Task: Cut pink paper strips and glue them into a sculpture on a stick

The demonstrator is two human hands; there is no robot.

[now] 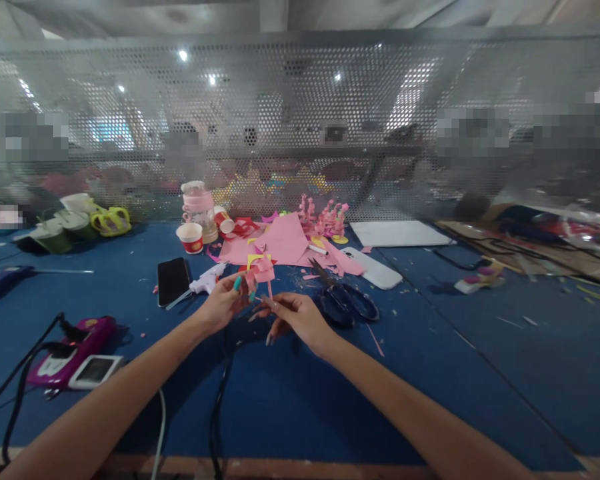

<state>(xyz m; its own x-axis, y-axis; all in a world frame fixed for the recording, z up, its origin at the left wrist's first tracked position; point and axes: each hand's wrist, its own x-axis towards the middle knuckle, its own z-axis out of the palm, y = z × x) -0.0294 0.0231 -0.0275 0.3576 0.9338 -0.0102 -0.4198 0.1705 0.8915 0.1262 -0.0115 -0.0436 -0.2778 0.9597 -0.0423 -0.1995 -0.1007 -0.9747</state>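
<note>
Out over the blue table, my left hand (221, 304) is closed on a small pink craft-foam or paper piece (263, 269) with curled parts. A thin pink strip (270, 289) hangs from that piece, and the fingertips of my right hand (303, 320) pinch its lower end. Part of the piece is hidden behind my left fingers. Just right of my right hand lie large dark-handled scissors (354, 303), blades pointing away. Left of my left hand is a white glue gun (209, 279). Behind my hands, pink sheets (285, 241) lie in an untidy pile.
Several pink figures (325, 219) stand behind the sheets. A black phone (173, 283), a white phone (375, 268), a red-and-white paper cup (190, 239) and a bottle (199, 212) are nearby. At left lies a purple power strip (75, 350) with cords. A perforated metal screen (280, 100) closes the back.
</note>
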